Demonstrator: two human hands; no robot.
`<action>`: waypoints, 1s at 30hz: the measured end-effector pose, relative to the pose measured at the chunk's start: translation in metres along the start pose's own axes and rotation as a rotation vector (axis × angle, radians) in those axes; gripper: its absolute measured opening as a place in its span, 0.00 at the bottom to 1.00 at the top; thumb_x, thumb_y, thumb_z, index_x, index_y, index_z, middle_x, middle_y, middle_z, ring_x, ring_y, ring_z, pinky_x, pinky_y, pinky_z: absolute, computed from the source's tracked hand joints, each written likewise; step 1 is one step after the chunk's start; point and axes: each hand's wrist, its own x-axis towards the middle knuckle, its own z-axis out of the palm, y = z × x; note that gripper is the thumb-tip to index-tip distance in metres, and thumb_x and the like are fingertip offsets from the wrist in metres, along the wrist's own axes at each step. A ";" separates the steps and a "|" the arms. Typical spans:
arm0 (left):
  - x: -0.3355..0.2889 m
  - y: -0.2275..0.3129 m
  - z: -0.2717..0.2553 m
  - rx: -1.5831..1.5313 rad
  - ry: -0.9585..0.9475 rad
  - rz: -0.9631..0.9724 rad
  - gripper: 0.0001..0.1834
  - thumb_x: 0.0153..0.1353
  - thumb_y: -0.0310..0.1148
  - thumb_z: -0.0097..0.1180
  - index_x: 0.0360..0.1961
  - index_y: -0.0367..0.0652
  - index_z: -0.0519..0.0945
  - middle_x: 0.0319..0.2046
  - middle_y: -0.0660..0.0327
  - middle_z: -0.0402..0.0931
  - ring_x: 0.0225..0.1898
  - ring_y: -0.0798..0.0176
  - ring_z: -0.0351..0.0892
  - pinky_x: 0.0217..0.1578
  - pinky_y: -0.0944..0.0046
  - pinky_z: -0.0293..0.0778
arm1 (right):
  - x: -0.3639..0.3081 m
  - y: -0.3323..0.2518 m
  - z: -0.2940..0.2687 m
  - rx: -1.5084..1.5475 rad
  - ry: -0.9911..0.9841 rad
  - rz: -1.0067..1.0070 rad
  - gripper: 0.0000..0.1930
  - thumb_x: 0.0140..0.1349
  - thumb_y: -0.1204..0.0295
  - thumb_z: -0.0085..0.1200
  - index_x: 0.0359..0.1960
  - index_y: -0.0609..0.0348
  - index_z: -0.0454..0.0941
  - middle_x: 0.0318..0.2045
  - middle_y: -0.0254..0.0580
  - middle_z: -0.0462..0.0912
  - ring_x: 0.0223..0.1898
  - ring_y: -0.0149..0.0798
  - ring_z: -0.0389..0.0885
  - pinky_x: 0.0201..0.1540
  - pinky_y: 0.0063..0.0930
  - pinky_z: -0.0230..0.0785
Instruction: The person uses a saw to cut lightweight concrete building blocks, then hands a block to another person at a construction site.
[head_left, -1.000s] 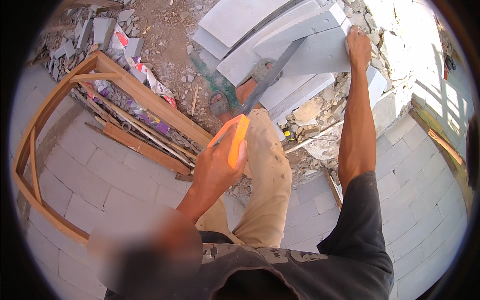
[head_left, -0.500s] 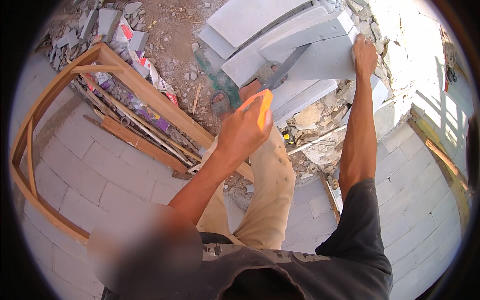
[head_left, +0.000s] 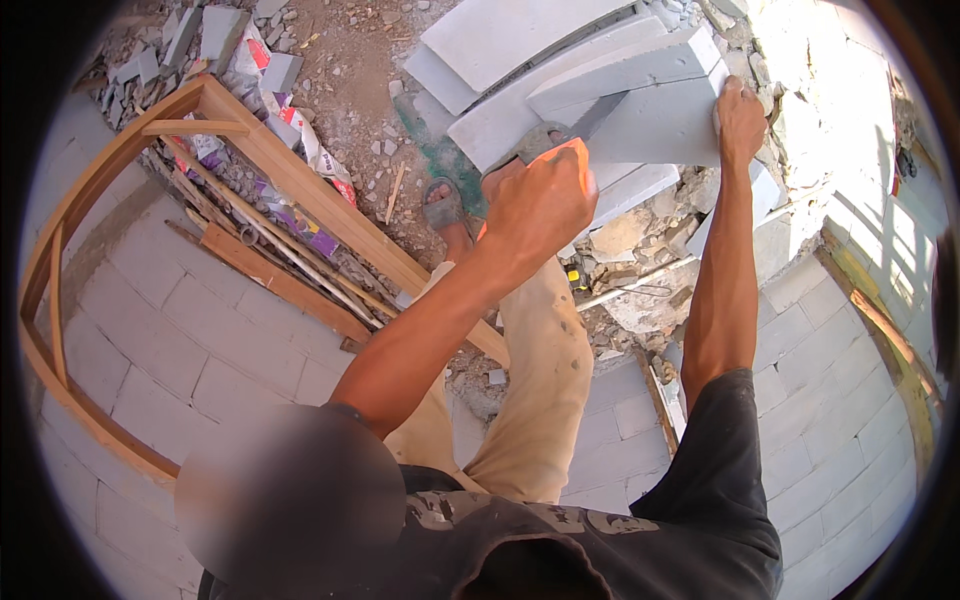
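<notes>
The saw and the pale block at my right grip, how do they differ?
The saw has a bright orange handle and a darker grey blade, while the block is pale grey. The saw's visible blade is a narrow strip; the block shows a broad face. The saw's handle is wrapped by the left grip, while the block is touched at its right end by the right grip. Both have a grip on them.

Bright daylight falls over my view, harshest at upper right, where pale broken-stone ground [head_left: 800,120] glares nearly white. Barred shadows stripe the grey block surface [head_left: 905,270] beyond. My bare right hand [head_left: 742,118] shows clearly. The fisheye bows straight edges toward a black rim; a soft round blur smears the lower left.
</notes>
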 end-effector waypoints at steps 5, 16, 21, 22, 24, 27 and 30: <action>-0.071 -0.006 -0.010 -0.001 -0.031 0.002 0.24 0.69 0.38 0.58 0.63 0.41 0.77 0.40 0.41 0.85 0.36 0.36 0.86 0.38 0.45 0.83 | 0.005 0.037 -0.003 0.024 0.012 0.035 0.33 0.64 0.45 0.42 0.54 0.59 0.86 0.51 0.64 0.85 0.54 0.65 0.83 0.61 0.52 0.71; -0.020 0.017 -0.006 0.016 -0.004 0.035 0.24 0.70 0.42 0.54 0.62 0.40 0.78 0.35 0.39 0.84 0.37 0.34 0.86 0.40 0.42 0.82 | 0.001 0.027 -0.009 0.004 -0.098 0.052 0.34 0.64 0.45 0.42 0.60 0.57 0.84 0.56 0.64 0.83 0.59 0.62 0.82 0.64 0.48 0.70; -0.125 -0.032 -0.027 -0.019 0.069 0.069 0.26 0.69 0.42 0.57 0.63 0.39 0.76 0.33 0.40 0.85 0.33 0.37 0.87 0.35 0.41 0.83 | -0.006 0.043 -0.001 0.018 -0.011 0.034 0.34 0.64 0.44 0.41 0.57 0.56 0.85 0.54 0.63 0.85 0.57 0.65 0.82 0.63 0.50 0.70; -0.119 -0.029 -0.027 -0.005 0.065 0.048 0.25 0.69 0.41 0.57 0.62 0.39 0.77 0.32 0.40 0.85 0.33 0.37 0.87 0.35 0.41 0.83 | -0.013 0.033 -0.004 0.026 -0.024 0.021 0.35 0.64 0.43 0.42 0.57 0.56 0.85 0.54 0.65 0.84 0.57 0.66 0.81 0.63 0.50 0.70; -0.082 -0.014 -0.023 0.022 0.060 0.004 0.21 0.69 0.40 0.57 0.57 0.37 0.78 0.30 0.41 0.84 0.33 0.36 0.86 0.34 0.41 0.83 | -0.026 0.005 -0.013 0.043 -0.017 0.032 0.35 0.63 0.43 0.42 0.58 0.55 0.84 0.54 0.66 0.84 0.57 0.67 0.81 0.62 0.51 0.70; 0.001 0.021 -0.008 0.044 -0.001 0.067 0.22 0.71 0.41 0.55 0.58 0.35 0.78 0.29 0.38 0.83 0.33 0.33 0.84 0.36 0.41 0.81 | 0.003 0.042 0.015 -0.062 0.001 -0.062 0.35 0.63 0.43 0.41 0.59 0.55 0.84 0.55 0.66 0.83 0.58 0.66 0.81 0.63 0.51 0.70; -0.026 0.009 0.003 0.068 0.116 0.178 0.13 0.70 0.37 0.56 0.43 0.35 0.77 0.25 0.43 0.82 0.29 0.36 0.85 0.30 0.42 0.81 | -0.018 0.040 0.011 0.012 -0.004 0.016 0.37 0.62 0.42 0.41 0.60 0.55 0.83 0.56 0.66 0.83 0.59 0.66 0.80 0.64 0.50 0.69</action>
